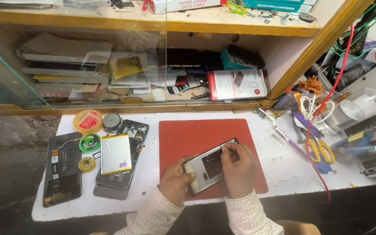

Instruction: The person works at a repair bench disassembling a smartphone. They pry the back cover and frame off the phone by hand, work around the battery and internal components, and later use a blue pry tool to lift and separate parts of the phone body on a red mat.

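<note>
My left hand (pixel 176 182) grips the lower left end of an opened phone frame (pixel 209 167), silvery inside with a dark patch, held tilted over a red work mat (pixel 196 135). My right hand (pixel 239 167) rests on the frame's right side, with thumb and forefinger pinching at its upper edge near the top corner. Whether something small sits between those fingertips is too fine to tell. Both sleeves are pale and patterned.
Left of the mat lie a silver battery (pixel 115 153) on an opened phone body (pixel 129 143), a dark phone back panel (pixel 62 169), tape rolls (pixel 88 121) and a solder wick spool (pixel 89 142). Yellow scissors (pixel 320 150), a toothbrush (pixel 289 140), cables and bottles crowd the right. A cluttered glass-fronted shelf (pixel 109 74) stands behind.
</note>
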